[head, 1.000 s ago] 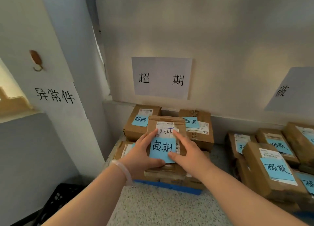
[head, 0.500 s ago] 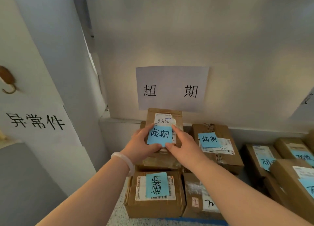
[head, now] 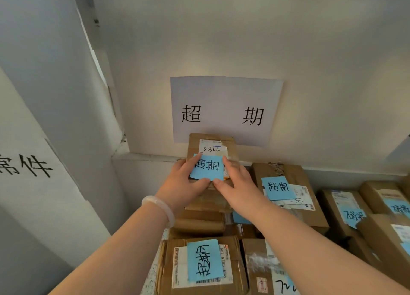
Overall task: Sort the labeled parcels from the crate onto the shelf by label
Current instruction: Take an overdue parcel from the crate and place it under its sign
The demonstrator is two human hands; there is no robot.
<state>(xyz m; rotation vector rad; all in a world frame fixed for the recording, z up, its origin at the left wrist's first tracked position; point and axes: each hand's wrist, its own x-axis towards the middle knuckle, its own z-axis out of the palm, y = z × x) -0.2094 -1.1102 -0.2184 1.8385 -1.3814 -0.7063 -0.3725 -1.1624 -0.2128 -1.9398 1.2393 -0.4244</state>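
Note:
A small brown cardboard parcel with a blue note reading 超期 rests on top of a stack against the wall, right below the white wall sign 超期. My left hand grips its left side, thumb on the blue note. My right hand holds its right side, fingers over the top. Another 超期 parcel lies to the right, and a third one sits in front with its blue note turned sideways.
More brown parcels with blue notes of a different label are piled at the right. A white pillar with a printed sign stands at the left. A box marked 72 lies beside the front parcel.
Both hands have carried the parcel up and back, from over the front boxes onto the stack at the wall under the sign. My view has moved closer.

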